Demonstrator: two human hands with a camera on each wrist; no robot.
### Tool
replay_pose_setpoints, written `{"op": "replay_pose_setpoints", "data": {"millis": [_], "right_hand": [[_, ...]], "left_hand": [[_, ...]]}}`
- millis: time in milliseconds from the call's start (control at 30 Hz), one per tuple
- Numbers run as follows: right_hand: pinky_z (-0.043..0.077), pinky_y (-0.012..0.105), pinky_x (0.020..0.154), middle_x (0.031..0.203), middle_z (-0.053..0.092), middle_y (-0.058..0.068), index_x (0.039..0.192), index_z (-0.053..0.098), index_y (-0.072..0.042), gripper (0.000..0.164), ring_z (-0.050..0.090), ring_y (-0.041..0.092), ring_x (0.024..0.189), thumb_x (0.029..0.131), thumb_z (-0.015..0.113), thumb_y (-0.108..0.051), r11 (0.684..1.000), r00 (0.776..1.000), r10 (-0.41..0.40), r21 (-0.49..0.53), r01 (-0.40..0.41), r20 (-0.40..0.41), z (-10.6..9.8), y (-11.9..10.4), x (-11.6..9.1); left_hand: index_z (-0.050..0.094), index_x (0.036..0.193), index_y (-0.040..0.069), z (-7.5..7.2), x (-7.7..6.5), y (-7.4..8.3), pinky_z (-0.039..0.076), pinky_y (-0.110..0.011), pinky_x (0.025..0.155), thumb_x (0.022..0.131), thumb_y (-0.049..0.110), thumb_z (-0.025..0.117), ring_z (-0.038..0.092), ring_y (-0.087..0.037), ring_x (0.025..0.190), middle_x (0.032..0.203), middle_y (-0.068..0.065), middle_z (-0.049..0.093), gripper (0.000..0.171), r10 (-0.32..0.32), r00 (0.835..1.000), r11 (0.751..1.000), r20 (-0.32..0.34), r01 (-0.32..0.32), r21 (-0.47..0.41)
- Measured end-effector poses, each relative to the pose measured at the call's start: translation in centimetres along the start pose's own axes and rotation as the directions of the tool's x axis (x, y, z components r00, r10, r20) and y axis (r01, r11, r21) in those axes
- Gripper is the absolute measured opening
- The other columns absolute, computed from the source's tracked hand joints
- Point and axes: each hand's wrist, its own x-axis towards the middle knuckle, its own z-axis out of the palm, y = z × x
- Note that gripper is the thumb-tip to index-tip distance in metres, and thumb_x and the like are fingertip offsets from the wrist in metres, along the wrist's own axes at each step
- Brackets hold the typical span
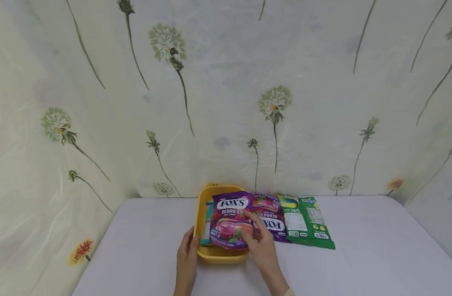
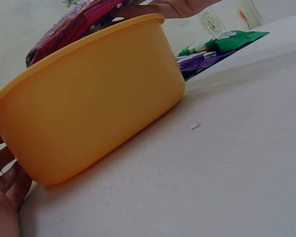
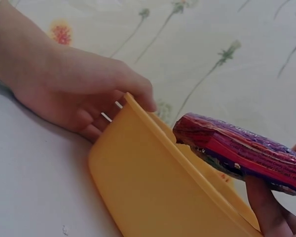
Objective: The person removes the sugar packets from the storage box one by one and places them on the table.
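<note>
A yellow plastic basin (image 1: pixel 223 260) stands on the white table. My left hand (image 1: pixel 187 259) grips its left side, the thumb over the rim and the fingers against the outer wall, as the right wrist view shows. Above the basin, my right hand (image 1: pixel 264 246) holds a purple bag of Fox's Berries candy (image 1: pixel 229 220) by its right edge. From the side, the candy bag (image 3: pixel 237 153) appears tilted at rim height, with the thumb below it. Inside the basin lies a teal-edged packet (image 1: pixel 208 224), mostly hidden beneath the purple bag.
Right of the basin, a second purple Fox's candy bag (image 1: pixel 273 224) lies flat, its left part behind my right hand. A green candy bag (image 1: pixel 311 222) lies beside it, back label up. Behind the table (image 1: pixel 377 246) hangs a dandelion-printed curtain (image 1: pixel 222 102).
</note>
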Motion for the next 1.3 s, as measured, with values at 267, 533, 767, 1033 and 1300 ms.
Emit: {"op": "replay_pose_setpoints", "data": {"millis": [267,533,767,1033,1300], "right_hand": [[0.052,0.039,0.096,0.149,0.037,-0.005,0.130,0.049,-0.045,0.046,0.051,0.024,0.119,0.092,0.061,-0.022,1.000,1.000,0.012,-0.013,-0.012,-0.019,-0.4,-0.1,0.0],[0.057,0.034,0.087,0.148,0.037,-0.004,0.130,0.048,-0.045,0.047,0.055,0.027,0.110,0.092,0.061,-0.022,0.999,0.999,0.029,0.017,-0.029,-0.026,-1.1,0.3,0.1],[0.058,0.032,0.084,0.148,0.036,-0.001,0.130,0.049,-0.045,0.046,0.055,0.026,0.108,0.092,0.060,-0.022,0.998,0.998,0.049,0.039,-0.047,-0.026,-1.4,0.3,0.0],[0.058,0.032,0.085,0.147,0.037,-0.002,0.129,0.049,-0.047,0.045,0.056,0.026,0.108,0.092,0.061,-0.024,0.997,0.998,0.058,0.051,-0.056,-0.026,-1.5,0.4,0.1],[0.058,0.033,0.085,0.146,0.037,0.000,0.128,0.049,-0.049,0.045,0.056,0.027,0.109,0.092,0.060,-0.025,0.997,0.996,0.077,0.034,-0.076,-0.052,-2.1,0.5,-0.1]], "left_hand": [[0.046,0.138,0.013,0.0,0.0,0.0,0.042,-0.041,0.106,0.099,0.036,0.045,0.046,-0.026,0.132,0.142,-0.009,0.049,0.045,0.000,1.000,1.000,-0.004,0.000,0.002],[0.046,0.138,0.014,0.0,0.0,0.1,0.043,-0.042,0.105,0.099,0.037,0.045,0.048,-0.026,0.130,0.141,-0.010,0.050,0.045,-0.004,1.000,1.000,-0.003,0.004,0.004],[0.046,0.138,0.013,0.1,0.0,0.2,0.042,-0.043,0.106,0.099,0.038,0.045,0.047,-0.027,0.131,0.142,-0.010,0.049,0.047,-0.010,1.000,1.000,-0.001,0.010,0.003],[0.044,0.140,0.014,-0.2,-0.1,0.3,0.040,-0.043,0.107,0.098,0.044,0.044,0.045,-0.026,0.133,0.143,-0.010,0.047,0.051,-0.029,1.000,1.000,0.002,0.029,0.009],[0.043,0.141,0.016,-0.1,-0.1,0.3,0.040,-0.043,0.108,0.097,0.046,0.044,0.043,-0.026,0.134,0.144,-0.009,0.047,0.053,-0.051,0.999,0.999,0.018,0.051,0.004]]}}
